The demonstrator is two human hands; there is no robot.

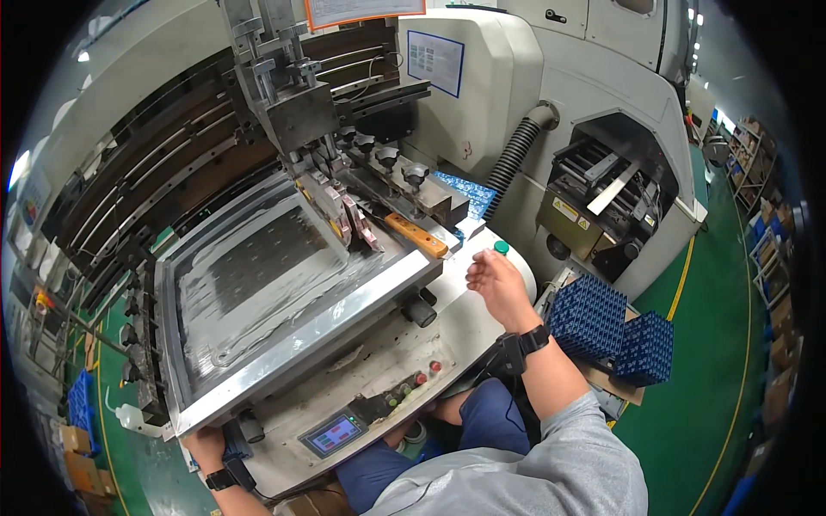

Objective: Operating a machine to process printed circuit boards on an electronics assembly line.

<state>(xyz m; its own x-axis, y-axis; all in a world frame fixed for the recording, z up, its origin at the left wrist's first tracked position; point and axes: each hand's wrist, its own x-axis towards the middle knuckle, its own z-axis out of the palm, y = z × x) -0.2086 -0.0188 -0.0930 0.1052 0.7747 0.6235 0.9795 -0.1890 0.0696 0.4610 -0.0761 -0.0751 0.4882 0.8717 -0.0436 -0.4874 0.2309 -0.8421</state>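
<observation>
Above the white machine table's right end, my right hand (499, 288) is raised with its fingers loosely bent and apart, holding nothing that I can see. A round green button (501, 248) lies just beyond its fingertips. My left hand (205, 447) is at the near left corner of a silver screen-printing frame (301, 357); its fingers are hidden at the frame's edge. Wet-looking grey ink coats the screen mesh (249, 335), which has a darker rectangular area. A tool with an orange handle (416, 235) rests at the frame's right side, beside the squeegee assembly (340, 211).
A control panel with a lit screen (334, 433) and several buttons faces me. Blue patterned stacks (589, 314) stand at the right, near a machine opening with rollers (615, 185). A black ribbed hose (514, 155) runs behind. Cartons (82, 469) sit at far left.
</observation>
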